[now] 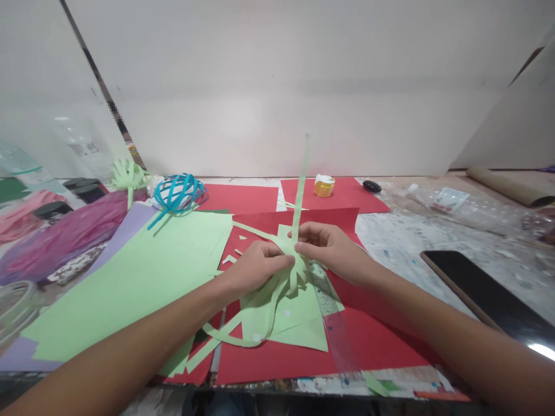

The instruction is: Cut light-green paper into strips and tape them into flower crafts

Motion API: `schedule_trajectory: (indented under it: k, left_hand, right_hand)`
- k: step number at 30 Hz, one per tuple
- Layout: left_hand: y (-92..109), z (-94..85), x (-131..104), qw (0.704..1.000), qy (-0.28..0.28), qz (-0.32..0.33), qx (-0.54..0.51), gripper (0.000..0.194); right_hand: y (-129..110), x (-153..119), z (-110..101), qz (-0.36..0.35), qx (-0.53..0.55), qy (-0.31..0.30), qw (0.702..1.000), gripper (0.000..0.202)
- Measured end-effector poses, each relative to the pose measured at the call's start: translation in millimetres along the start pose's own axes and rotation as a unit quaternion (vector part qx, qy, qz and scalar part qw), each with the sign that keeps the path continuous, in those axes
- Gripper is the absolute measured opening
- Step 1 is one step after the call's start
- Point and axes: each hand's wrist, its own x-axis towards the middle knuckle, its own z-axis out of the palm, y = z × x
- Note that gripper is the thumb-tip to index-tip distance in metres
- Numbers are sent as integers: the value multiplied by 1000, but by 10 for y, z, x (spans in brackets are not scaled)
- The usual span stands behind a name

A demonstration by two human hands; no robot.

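Both hands are over a light green paper piece with several long strips (303, 173), one standing upright from it. My left hand (259, 267) closes thumb and fingers on the left part of the green strips. The fingertips of my right hand (328, 247) pinch the base of the upright strip. Other strips curl and hang down toward the front left. Under the hands lie a light green sheet (299, 332) and red paper (277, 367). A clear ruler (340, 341) lies partly beneath the green sheet.
Large green sheets (143, 271) and a blue paper-strip ball (180, 193) are on the left, near a pink plastic bag (87, 231). Behind stands a yellow jar (324, 186). A phone (481, 289) and a plastic bottle (468, 208) lie at the right.
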Motion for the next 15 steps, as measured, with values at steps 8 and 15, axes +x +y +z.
schedule_trajectory:
  k: [8,15]
  left_hand:
    - [17,-3,-27,1000,2,3,9,38]
    - [-23,-23,3,1000,-3,-3,-9,39]
  right_hand:
    - [6,-10,-27,17,-71,-44,996,18]
    - [64,4,12,6,-40,-40,998,23]
